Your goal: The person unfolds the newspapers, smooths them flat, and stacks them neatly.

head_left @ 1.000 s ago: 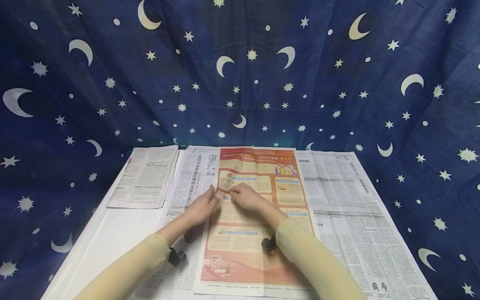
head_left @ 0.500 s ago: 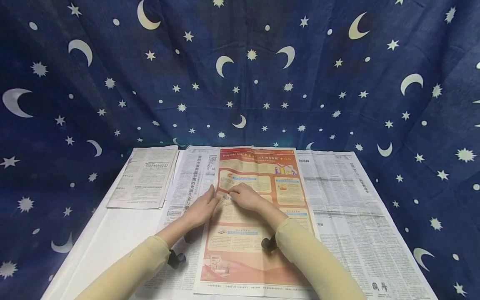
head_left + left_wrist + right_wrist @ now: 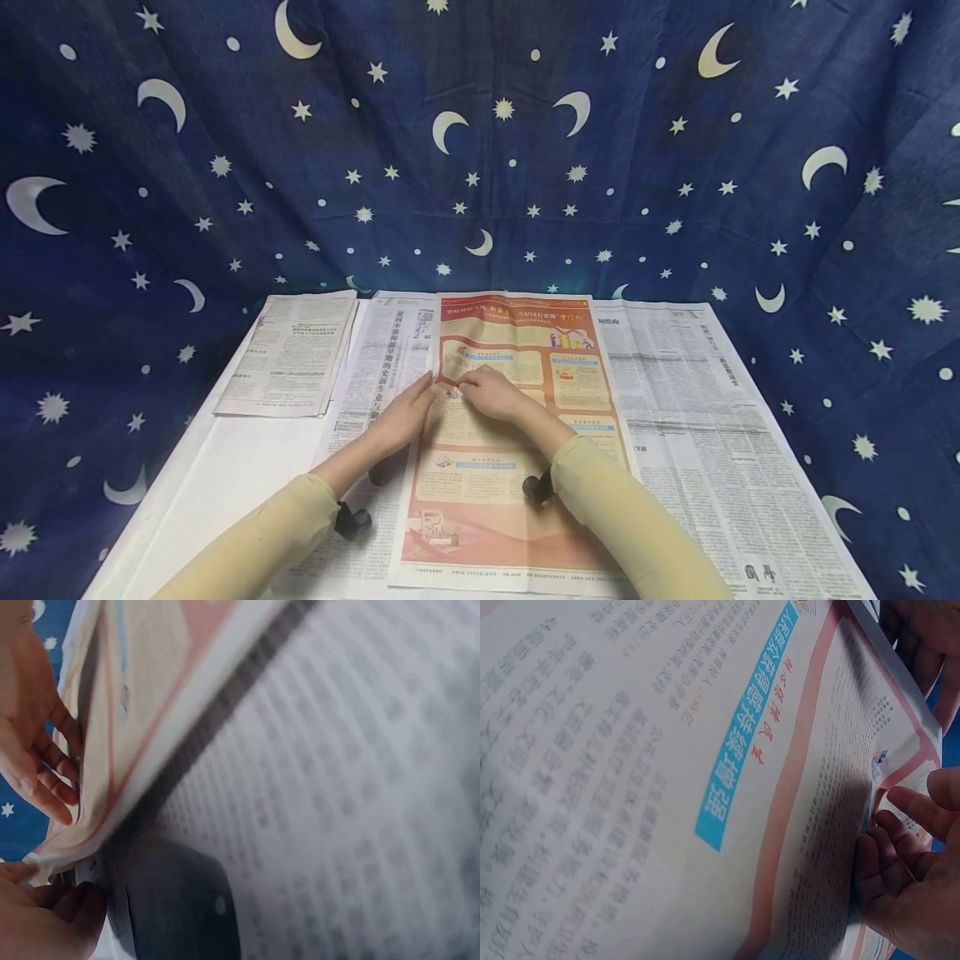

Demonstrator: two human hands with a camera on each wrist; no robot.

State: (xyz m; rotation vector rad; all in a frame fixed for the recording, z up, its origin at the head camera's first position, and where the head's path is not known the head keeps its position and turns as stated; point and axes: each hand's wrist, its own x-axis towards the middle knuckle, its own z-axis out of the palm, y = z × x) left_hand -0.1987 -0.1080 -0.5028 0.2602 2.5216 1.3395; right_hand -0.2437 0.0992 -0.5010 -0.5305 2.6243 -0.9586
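A red and cream newspaper sheet [image 3: 480, 467] lies in the middle, over wider grey newsprint [image 3: 690, 433]. At its left edge, my left hand [image 3: 403, 417] pinches the margin between thumb and fingers; the left wrist view has this hand [image 3: 52, 915] low at the left, with the paper edge slightly raised there. My right hand [image 3: 491, 392] rests on the sheet just right of the left hand, fingers loosely bent and touching the print. In the right wrist view, the right hand's fingertips [image 3: 889, 799] meet the paper beside a small fold.
A stack of folded newspapers [image 3: 288, 358] lies at the back left on the white table [image 3: 217, 483]. Behind the table hangs a dark blue curtain [image 3: 420, 183] with moons and stars. Black devices [image 3: 352, 518] sit at both wrists.
My left hand has turned slightly and its fingertips have shifted a little right, onto the sheet's left edge. My right hand stays in place.
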